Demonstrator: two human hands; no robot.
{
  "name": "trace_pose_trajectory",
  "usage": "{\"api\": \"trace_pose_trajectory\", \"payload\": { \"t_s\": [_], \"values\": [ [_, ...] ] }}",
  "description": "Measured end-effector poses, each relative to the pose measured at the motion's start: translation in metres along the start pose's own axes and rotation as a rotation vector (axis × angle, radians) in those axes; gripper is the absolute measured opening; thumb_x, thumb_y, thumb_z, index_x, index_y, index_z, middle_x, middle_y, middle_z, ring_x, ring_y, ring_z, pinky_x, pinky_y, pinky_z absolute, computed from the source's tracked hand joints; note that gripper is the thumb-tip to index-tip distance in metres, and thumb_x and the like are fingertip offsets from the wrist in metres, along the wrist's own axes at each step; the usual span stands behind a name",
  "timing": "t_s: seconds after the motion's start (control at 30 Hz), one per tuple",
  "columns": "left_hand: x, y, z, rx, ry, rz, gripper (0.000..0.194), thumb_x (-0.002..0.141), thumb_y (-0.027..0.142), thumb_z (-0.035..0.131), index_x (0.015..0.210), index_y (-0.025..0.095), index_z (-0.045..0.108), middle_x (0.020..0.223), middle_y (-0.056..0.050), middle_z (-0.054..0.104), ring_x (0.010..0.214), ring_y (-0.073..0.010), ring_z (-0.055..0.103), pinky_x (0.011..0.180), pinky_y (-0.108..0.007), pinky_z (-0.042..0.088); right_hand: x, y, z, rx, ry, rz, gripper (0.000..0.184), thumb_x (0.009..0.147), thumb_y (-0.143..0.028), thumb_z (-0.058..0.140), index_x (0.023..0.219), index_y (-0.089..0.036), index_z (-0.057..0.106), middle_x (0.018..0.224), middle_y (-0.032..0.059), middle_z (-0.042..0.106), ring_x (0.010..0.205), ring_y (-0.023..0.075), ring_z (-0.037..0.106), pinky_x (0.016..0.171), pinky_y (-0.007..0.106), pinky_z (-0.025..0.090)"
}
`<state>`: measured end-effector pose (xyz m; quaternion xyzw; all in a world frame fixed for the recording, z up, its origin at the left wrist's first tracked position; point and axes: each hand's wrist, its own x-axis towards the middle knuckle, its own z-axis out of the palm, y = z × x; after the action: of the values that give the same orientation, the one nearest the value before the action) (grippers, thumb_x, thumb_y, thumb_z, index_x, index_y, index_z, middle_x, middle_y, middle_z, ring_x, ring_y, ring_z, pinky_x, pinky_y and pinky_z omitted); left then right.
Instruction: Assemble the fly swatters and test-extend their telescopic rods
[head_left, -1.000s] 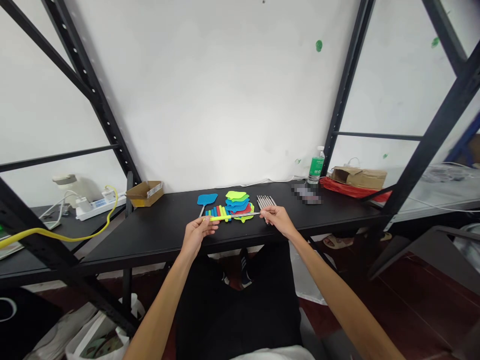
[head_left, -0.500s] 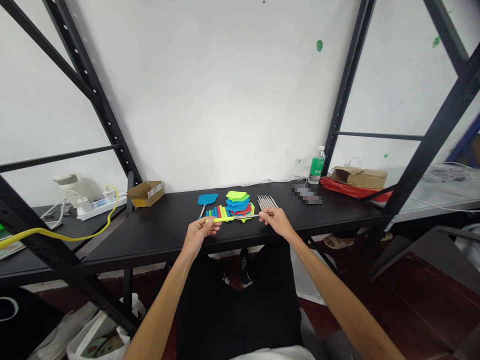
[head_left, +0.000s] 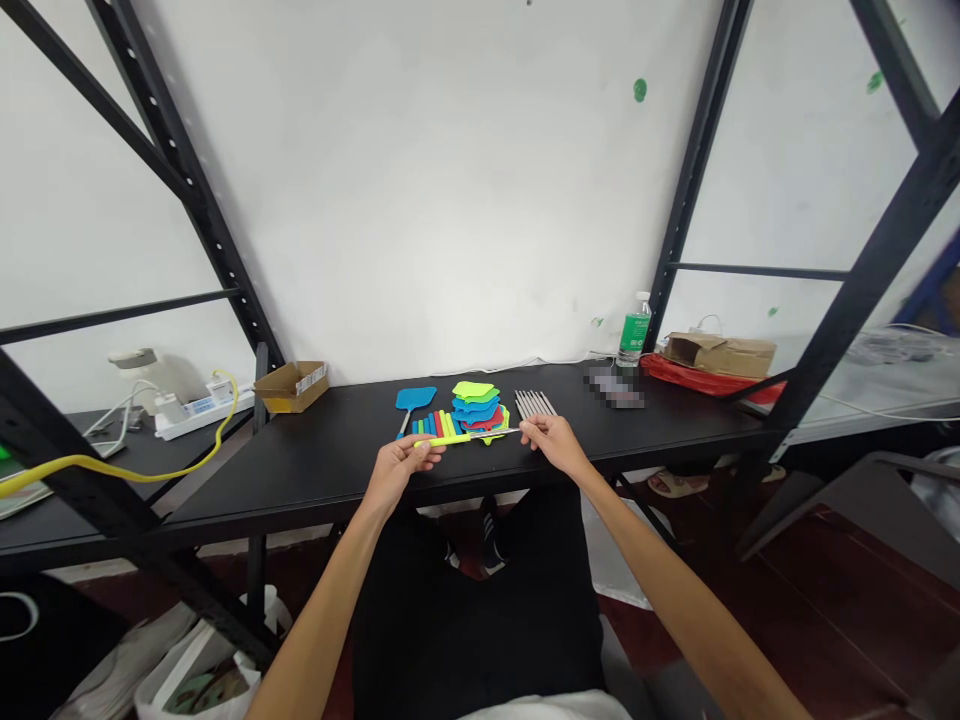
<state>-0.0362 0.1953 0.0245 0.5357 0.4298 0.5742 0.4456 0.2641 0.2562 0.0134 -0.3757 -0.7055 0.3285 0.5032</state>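
My left hand (head_left: 406, 462) is closed on a yellow-green handle (head_left: 442, 440). A thin metal rod (head_left: 495, 433) sticks out of the handle to the right. With the thumb and fingers of my right hand (head_left: 551, 438) I pinch the rod's far end. Just behind lie blue, red and yellow-green handles (head_left: 439, 422) in a row. A stack of flat swatter heads (head_left: 475, 402) in yellow-green, blue and red lies beside them. Several metal rods (head_left: 534, 403) lie side by side beyond my right hand. A blue fly swatter (head_left: 415, 400) with a metal rod lies at the left.
The black table (head_left: 315, 450) carries an open cardboard box (head_left: 292, 388) at left. A water bottle (head_left: 634, 332) stands at the back right, near a blurred patch. Farther right a torn carton (head_left: 720, 354) lies on a red bag (head_left: 675, 377). Black shelf posts rise on both sides.
The handle and rod have shifted very slightly to the right, together with both hands. Otherwise the scene looks the same.
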Motion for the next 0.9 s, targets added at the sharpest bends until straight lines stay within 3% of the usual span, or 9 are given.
{"api": "trace_pose_trajectory", "payload": {
  "t_s": [0.4,0.73,0.9],
  "values": [
    [-0.0019,0.0031,0.0007,0.057,-0.041,-0.005,0.047,0.072,0.047,0.078,0.101,0.011,0.072,0.092,-0.016,0.077,0.08,-0.0226,0.071,0.069,-0.03,0.054,-0.0004,0.0004,-0.0002,-0.046,0.022,-0.01,0.042,0.089,-0.055,0.053,0.065,-0.02,0.057,0.062,0.0034,0.063,0.054,0.0152,0.056,0.058,0.028,0.043],
    [-0.0001,0.0064,0.0018,-0.072,0.061,-0.049,0.045,0.069,0.046,0.08,0.094,0.009,0.072,0.092,-0.017,0.076,0.081,-0.0244,0.073,0.07,-0.032,0.056,-0.0022,-0.0043,0.0012,0.069,-0.035,0.001,0.035,0.086,-0.053,0.06,0.085,-0.019,0.067,0.07,0.004,0.068,0.053,0.0132,0.054,0.054,0.026,0.043],
    [0.0002,0.0063,0.0019,-0.048,0.062,-0.044,0.046,0.069,0.048,0.08,0.094,0.009,0.072,0.091,-0.018,0.076,0.08,-0.0256,0.073,0.071,-0.034,0.057,-0.0027,-0.0053,0.0021,0.071,-0.076,-0.017,0.034,0.084,-0.053,0.062,0.085,-0.019,0.067,0.069,0.0041,0.067,0.052,0.0132,0.053,0.052,0.026,0.043]
  ]
}}
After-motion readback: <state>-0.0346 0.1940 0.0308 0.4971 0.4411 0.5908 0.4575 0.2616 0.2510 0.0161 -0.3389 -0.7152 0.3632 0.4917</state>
